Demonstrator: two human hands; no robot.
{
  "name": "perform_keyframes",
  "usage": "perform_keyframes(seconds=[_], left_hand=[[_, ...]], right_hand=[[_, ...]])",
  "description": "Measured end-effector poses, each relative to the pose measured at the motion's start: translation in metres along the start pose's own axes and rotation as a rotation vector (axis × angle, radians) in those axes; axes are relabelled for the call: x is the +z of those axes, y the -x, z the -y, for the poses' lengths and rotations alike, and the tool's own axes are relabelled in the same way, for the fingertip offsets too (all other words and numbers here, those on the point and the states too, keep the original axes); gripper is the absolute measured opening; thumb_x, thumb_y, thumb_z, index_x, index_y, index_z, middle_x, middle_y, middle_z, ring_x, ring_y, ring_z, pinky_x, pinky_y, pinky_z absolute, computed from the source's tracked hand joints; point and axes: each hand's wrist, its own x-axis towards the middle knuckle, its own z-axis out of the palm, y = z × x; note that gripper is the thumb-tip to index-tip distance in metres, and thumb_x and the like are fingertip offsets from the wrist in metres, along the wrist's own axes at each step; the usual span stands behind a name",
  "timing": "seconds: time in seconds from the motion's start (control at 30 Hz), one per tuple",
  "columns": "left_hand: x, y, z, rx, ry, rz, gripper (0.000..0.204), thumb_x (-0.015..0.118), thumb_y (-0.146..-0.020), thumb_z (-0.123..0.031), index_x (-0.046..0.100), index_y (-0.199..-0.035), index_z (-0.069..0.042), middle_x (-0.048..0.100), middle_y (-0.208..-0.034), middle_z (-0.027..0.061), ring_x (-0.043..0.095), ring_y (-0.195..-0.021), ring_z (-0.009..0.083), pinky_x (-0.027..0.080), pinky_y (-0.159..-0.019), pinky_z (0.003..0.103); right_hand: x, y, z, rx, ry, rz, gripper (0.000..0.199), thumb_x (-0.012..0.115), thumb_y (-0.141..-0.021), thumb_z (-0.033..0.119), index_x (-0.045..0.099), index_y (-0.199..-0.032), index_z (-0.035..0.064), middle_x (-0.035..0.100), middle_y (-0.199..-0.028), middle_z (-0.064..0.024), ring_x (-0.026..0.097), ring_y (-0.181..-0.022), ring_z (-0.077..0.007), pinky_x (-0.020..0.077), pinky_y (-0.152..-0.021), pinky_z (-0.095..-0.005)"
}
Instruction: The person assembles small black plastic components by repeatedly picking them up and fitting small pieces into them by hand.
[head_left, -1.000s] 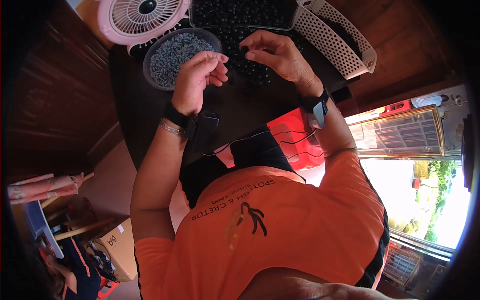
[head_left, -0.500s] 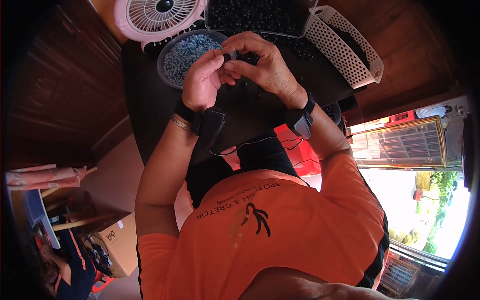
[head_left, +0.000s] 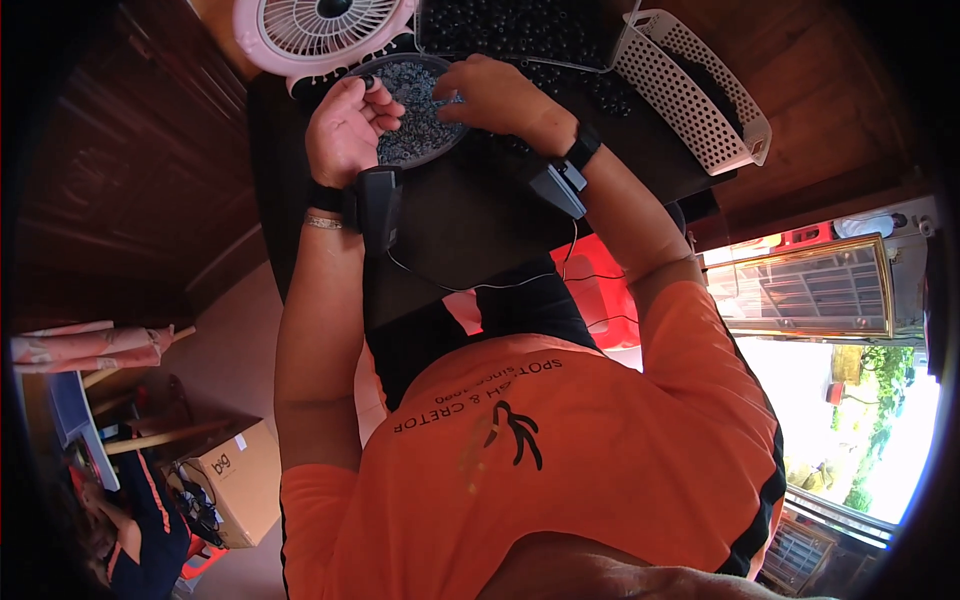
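Left grip point(head_left: 343, 132) pinches a small black rounded bead point(head_left: 369, 82). Right grip point(head_left: 500, 98) over blue-grey pieces point(head_left: 424, 138); can't tell if closed.

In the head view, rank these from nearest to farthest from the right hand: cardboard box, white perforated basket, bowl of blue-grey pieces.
1. Bowl: by the right hand's fingertips.
2. White perforated basket: to its right.
3. Cardboard box: far off, lower left.
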Motion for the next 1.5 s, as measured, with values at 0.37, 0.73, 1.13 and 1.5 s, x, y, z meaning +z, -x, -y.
perform_keyframes(seconds=[0.37,0.73,1.13,1.5], left_hand=[[0.0,0.001,-0.001,-0.041,0.041,-0.083,0.013,0.047,-0.086,-0.017,0.051,-0.09,-0.006,0.059,-0.08,0.0093,0.06,-0.071,0.025,0.047,-0.063,0.034],[0.0,0.001,-0.002,-0.034,0.041,-0.11,0.013,0.048,-0.084,-0.015,0.049,-0.092,-0.006,0.059,-0.08,0.0097,0.06,-0.07,0.0257,0.048,-0.061,0.034],[-0.001,0.001,-0.002,-0.036,0.018,-0.149,0.014,0.048,-0.083,-0.016,0.048,-0.094,-0.006,0.059,-0.079,0.0095,0.06,-0.07,0.0258,0.047,-0.062,0.035],[0.003,0.003,-0.001,-0.054,-0.017,-0.166,0.013,0.048,-0.084,-0.016,0.048,-0.093,-0.006,0.059,-0.079,0.0095,0.06,-0.069,0.0251,0.047,-0.062,0.034]], right_hand=[[0.016,-0.014,0.004,-0.065,0.082,0.006,0.018,0.056,-0.074,0.022,0.069,-0.085,0.0144,0.066,-0.08,-0.0095,0.064,-0.081,-0.0283,0.048,-0.075,-0.0418],[0.017,-0.013,0.005,-0.048,0.127,0.004,0.017,0.057,-0.076,0.024,0.068,-0.084,0.0134,0.064,-0.081,-0.0079,0.062,-0.082,-0.027,0.0478,-0.074,-0.04],[0.036,-0.011,-0.002,-0.101,0.096,-0.258,0.018,0.057,-0.079,0.024,0.067,-0.081,0.0096,0.065,-0.079,-0.0086,0.062,-0.08,-0.0278,0.0462,-0.076,-0.0408],[0.024,-0.005,0.014,-0.119,0.106,-0.118,0.022,0.064,-0.075,0.03,0.067,-0.085,0.0103,0.062,-0.087,-0.0067,0.058,-0.088,-0.0273,0.0435,-0.08,-0.039]])
